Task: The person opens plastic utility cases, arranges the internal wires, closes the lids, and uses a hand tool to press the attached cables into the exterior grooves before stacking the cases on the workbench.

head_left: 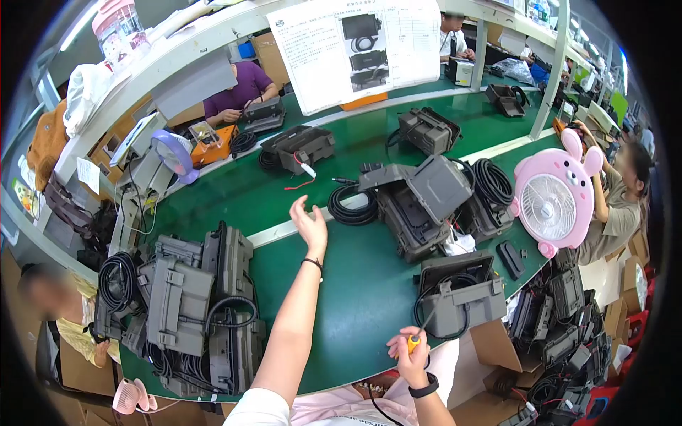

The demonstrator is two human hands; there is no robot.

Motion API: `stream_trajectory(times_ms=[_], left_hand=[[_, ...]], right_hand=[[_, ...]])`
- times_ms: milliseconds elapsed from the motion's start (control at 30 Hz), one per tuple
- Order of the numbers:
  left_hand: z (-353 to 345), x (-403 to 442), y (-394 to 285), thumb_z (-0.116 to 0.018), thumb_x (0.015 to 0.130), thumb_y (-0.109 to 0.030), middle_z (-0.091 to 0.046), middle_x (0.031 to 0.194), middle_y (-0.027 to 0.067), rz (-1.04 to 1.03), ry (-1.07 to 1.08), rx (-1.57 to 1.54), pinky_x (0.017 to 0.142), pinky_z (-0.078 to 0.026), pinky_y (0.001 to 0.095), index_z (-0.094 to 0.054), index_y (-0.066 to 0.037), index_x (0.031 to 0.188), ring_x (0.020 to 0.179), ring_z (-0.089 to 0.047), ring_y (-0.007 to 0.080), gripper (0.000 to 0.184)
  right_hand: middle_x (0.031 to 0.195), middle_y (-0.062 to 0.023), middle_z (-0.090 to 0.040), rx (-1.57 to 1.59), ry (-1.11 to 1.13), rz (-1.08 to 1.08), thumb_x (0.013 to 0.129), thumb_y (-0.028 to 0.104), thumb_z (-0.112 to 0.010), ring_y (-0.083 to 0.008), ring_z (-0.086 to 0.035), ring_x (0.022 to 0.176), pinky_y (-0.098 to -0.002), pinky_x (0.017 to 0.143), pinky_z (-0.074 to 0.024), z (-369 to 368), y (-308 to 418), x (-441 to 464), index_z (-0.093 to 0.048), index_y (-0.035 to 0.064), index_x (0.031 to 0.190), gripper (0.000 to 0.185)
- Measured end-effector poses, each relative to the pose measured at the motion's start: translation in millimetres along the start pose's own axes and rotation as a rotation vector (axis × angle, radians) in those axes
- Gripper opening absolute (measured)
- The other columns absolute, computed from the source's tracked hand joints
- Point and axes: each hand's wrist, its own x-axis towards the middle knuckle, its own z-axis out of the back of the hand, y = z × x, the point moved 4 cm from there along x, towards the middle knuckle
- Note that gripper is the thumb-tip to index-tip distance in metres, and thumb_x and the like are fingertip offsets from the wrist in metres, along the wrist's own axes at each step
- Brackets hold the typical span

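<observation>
My left hand point(310, 226) reaches out over the green table point(341, 312) with its fingers apart and nothing in them. A coil of black cable point(353, 206) lies just to its right, not touched. Low on the right, my right hand point(410, 358) is closed round a yellow-handled tool point(413, 343) with a thin shaft pointing up. Whether it is a screwdriver or a soldering iron I cannot tell. Just beyond the shaft sits an open grey plastic case point(465, 305) with black cable looped about it. More open grey cases point(419, 206) stand behind it.
Stacked grey cases point(177, 305) with cables crowd the left side. A pink fan point(554, 199) stands at the right edge, a purple fan point(174, 156) at the back left. A printed sheet point(355, 53) hangs ahead. Other people sit around the bench; boxes point(497, 348) of cases stand lower right.
</observation>
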Motion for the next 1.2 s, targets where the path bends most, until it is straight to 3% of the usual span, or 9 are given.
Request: stream_trajectory(times_ms=[133,233,367,500,633,667,867,1000,1200], left_hand=[[-10,31,9,-0.073,0.082,-0.013,-0.046,0.133,0.0174,-0.126,-0.108,0.125,0.108,-0.036,0.0454,-0.046,-0.005,0.131,0.126,-0.044,0.0367,0.057],[-15,52,0,-0.075,0.080,-0.017,-0.043,0.139,0.0173,-0.205,-0.120,0.204,0.107,-0.036,0.0466,-0.043,-0.006,0.136,0.130,-0.042,0.0371,0.066],[-21,96,-37,-0.078,0.074,-0.019,-0.037,0.152,0.0070,-0.339,-0.101,0.232,0.112,-0.029,0.0508,-0.036,-0.011,0.146,0.140,-0.034,0.0344,0.084],[-40,137,-20,-0.074,0.080,-0.025,-0.038,0.152,0.0046,-0.094,0.401,0.593,0.104,-0.026,0.0755,-0.037,-0.018,0.149,0.145,-0.026,0.0303,0.078],[-35,121,-3,-0.072,0.084,-0.030,-0.048,0.128,0.0140,-0.085,0.425,0.654,0.086,-0.053,0.0533,-0.049,-0.011,0.132,0.110,-0.056,0.0407,0.056],[-33,115,3,-0.071,0.085,-0.033,-0.051,0.124,0.0186,-0.057,0.417,0.720,0.086,-0.053,0.0515,-0.054,-0.008,0.126,0.106,-0.060,0.0435,0.051],[6,66,-20,-0.069,0.088,-0.038,-0.055,0.113,0.0191,-0.099,0.332,0.663,0.075,-0.055,0.0514,-0.061,-0.004,0.107,0.090,-0.066,0.0413,0.039],[49,41,-40,-0.055,0.097,-0.046,-0.055,0.111,0.0203,-0.033,0.239,0.620,0.077,-0.053,0.0520,-0.064,-0.005,0.109,0.091,-0.065,0.0433,0.043],[91,9,-53,-0.055,0.098,-0.040,-0.056,0.108,0.0204,-0.112,0.269,0.543,0.074,-0.052,0.0518,-0.064,-0.002,0.113,0.088,-0.063,0.0431,0.042]], right_hand=[[0.076,-0.0144,-0.067,-0.017,-0.010,0.042,0.099,0.004,-0.050,-0.0126,-0.061,0.055,-0.0241,0.051,-0.0493,1,-7,-5,-0.046,0.0006,0.111,0.013],[0.076,-0.0140,-0.068,-0.036,0.004,0.046,0.098,0.003,-0.051,-0.0125,-0.062,0.056,-0.0240,0.051,-0.0500,1,-10,-4,-0.047,0.0000,0.111,0.014],[0.075,-0.0106,-0.070,-0.049,0.020,-0.024,0.094,0.000,-0.055,-0.0118,-0.066,0.058,-0.0247,0.054,-0.0537,1,-7,-1,-0.052,-0.0011,0.105,0.011],[0.076,-0.0103,-0.070,-0.049,0.026,-0.048,0.094,0.000,-0.056,-0.0117,-0.066,0.058,-0.0245,0.054,-0.0534,1,-6,0,-0.052,-0.0008,0.106,0.012],[0.075,-0.0098,-0.070,-0.035,0.017,-0.046,0.095,0.001,-0.056,-0.0116,-0.066,0.059,-0.0243,0.054,-0.0528,-1,-6,2,-0.052,-0.0008,0.106,0.012],[0.075,-0.0097,-0.070,-0.032,0.014,-0.046,0.095,0.001,-0.056,-0.0116,-0.066,0.059,-0.0242,0.054,-0.0526,-1,-6,2,-0.052,-0.0008,0.107,0.012],[0.074,-0.0094,-0.069,-0.033,0.039,-0.028,0.096,0.003,-0.056,-0.0115,-0.065,0.059,-0.0241,0.054,-0.0518,-1,-4,3,-0.052,-0.0004,0.107,0.012],[0.073,-0.0089,-0.068,0.002,0.027,-0.002,0.097,0.004,-0.055,-0.0110,-0.064,0.058,-0.0238,0.053,-0.0508,-1,-3,4,-0.053,0.0002,0.107,0.012],[0.072,-0.0081,-0.067,0.020,0.013,0.013,0.097,0.005,-0.054,-0.0102,-0.062,0.057,-0.0233,0.053,-0.0501,-2,0,5,-0.053,0.0002,0.108,0.012]])
